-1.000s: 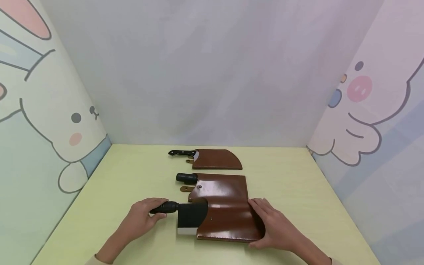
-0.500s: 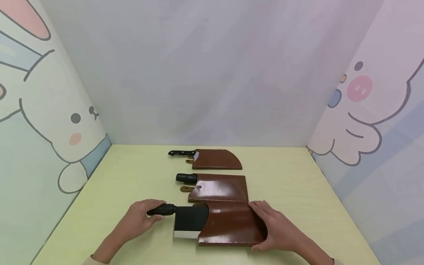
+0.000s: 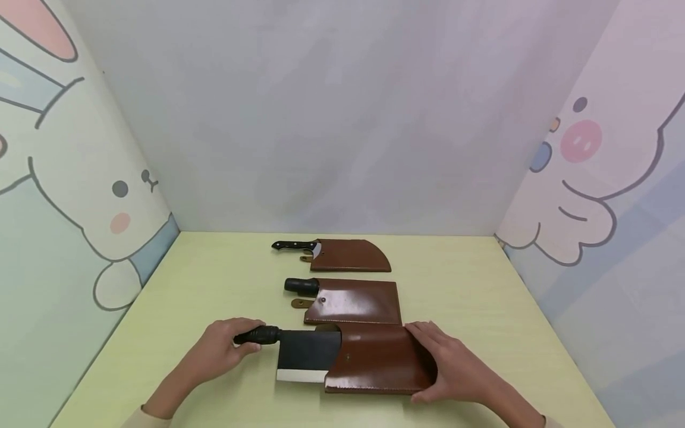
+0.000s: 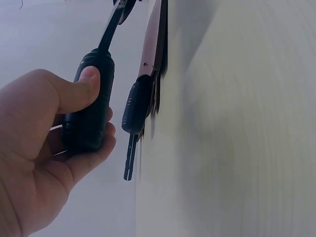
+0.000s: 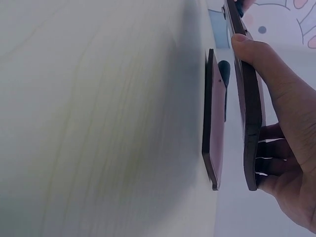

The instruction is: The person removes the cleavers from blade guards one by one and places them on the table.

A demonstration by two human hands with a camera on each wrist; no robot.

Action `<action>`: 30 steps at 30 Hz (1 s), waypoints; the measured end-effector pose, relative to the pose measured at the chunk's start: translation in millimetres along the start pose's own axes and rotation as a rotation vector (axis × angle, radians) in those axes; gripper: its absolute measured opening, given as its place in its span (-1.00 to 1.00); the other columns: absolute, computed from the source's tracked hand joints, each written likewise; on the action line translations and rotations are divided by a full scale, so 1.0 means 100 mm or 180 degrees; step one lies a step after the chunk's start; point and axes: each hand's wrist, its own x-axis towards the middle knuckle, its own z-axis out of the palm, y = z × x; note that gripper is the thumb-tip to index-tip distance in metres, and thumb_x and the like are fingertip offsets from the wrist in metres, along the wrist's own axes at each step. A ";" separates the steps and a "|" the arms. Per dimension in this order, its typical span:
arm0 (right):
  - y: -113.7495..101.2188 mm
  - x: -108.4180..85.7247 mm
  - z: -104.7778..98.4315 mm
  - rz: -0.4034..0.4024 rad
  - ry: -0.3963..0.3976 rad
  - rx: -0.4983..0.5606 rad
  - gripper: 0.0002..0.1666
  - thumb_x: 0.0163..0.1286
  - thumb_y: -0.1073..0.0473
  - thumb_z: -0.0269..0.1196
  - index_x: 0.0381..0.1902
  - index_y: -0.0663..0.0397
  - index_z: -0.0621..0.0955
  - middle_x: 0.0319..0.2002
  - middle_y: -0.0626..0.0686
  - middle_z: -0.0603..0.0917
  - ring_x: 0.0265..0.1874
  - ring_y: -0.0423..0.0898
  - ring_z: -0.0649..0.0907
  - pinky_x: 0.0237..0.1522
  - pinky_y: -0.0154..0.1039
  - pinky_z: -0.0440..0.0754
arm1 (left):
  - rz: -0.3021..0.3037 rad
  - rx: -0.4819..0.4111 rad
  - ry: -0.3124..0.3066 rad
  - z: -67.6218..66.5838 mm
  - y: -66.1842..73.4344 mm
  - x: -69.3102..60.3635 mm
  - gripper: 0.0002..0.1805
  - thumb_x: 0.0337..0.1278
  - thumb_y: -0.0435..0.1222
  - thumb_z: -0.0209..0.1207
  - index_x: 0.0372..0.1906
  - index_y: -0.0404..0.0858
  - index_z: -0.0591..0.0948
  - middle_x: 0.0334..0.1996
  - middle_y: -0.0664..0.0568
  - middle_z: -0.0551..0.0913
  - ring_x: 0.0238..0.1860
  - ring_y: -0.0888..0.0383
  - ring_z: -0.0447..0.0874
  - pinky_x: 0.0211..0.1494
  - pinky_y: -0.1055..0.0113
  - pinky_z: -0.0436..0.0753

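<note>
My left hand (image 3: 222, 351) grips the black handle of a cleaver (image 3: 305, 351), fingers and thumb round it in the left wrist view too. The cleaver's blade is dark with a bright lower edge, and its right part is hidden inside a brown leather sheath (image 3: 382, 362). At the sheath's closed right end, my right hand (image 3: 455, 365) holds it between thumb and fingers. In the right wrist view the sheath (image 5: 251, 123) is raised off the table, with the thumb on one edge and the fingers at the other.
Just behind lies a second sheathed cleaver (image 3: 355, 300) with a black handle and an unfastened strap. Farther back is a third sheathed knife (image 3: 353, 255) with a rounded sheath and riveted handle. The pale table (image 3: 460, 279) meets a grey wall (image 3: 342, 119) and cartoon-printed side walls.
The cleaver has slid left relative to its sheath, so more of the blade shows. My left hand has moved left with the handle; my right hand and the sheath have shifted slightly right.
</note>
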 end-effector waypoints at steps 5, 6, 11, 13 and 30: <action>0.04 -0.02 -0.01 0.0045 0.0012 0.0039 0.45 -0.26 -0.62 0.53 0.49 0.04 0.39 0.37 0.02 0.47 0.29 0.31 0.55 0.06 0.18 0.66 | 0.0025 -0.0043 -0.0013 -0.06 0.00 0.01 -0.61 0.13 -0.20 0.45 0.06 -0.23 0.75 -0.04 0.02 0.79 -0.04 -0.01 0.78 -0.06 0.10 0.72; 0.05 -0.02 -0.01 0.0052 0.0000 0.0049 0.45 -0.26 -0.62 0.53 0.49 0.05 0.39 0.37 0.03 0.47 0.29 0.32 0.55 0.05 0.20 0.66 | 0.0022 -0.0061 -0.0037 -0.07 0.00 0.02 -0.62 0.15 -0.19 0.44 0.06 -0.23 0.74 -0.04 0.02 0.79 -0.04 -0.01 0.78 -0.07 0.10 0.72; 0.08 -0.04 -0.02 0.0072 -0.0061 0.0066 0.44 -0.24 -0.63 0.51 0.49 0.03 0.39 0.37 -0.02 0.46 0.29 0.21 0.57 0.02 0.14 0.68 | -0.0025 -0.0076 -0.0113 -0.07 -0.03 0.00 -0.61 0.16 -0.18 0.43 0.06 -0.23 0.74 -0.04 0.02 0.79 -0.04 0.00 0.78 -0.06 0.12 0.72; 0.09 -0.05 -0.03 0.0104 -0.0069 0.0044 0.44 -0.25 -0.65 0.50 0.49 0.03 0.39 0.37 -0.04 0.46 0.29 0.18 0.57 0.02 0.10 0.69 | -0.0021 -0.0063 -0.0059 -0.07 -0.06 -0.02 -0.61 0.13 -0.20 0.45 0.06 -0.25 0.74 -0.05 0.02 0.79 -0.05 0.00 0.79 -0.07 0.13 0.72; 0.20 -0.15 -0.07 0.0180 -0.0051 0.0069 0.45 -0.26 -0.65 0.50 0.50 0.01 0.39 0.38 -0.02 0.46 0.30 0.20 0.56 0.05 0.10 0.68 | 0.0012 -0.0137 0.0076 -0.12 -0.15 -0.11 -0.61 0.12 -0.19 0.46 0.04 -0.25 0.76 -0.07 0.05 0.80 -0.05 0.08 0.78 -0.11 0.23 0.71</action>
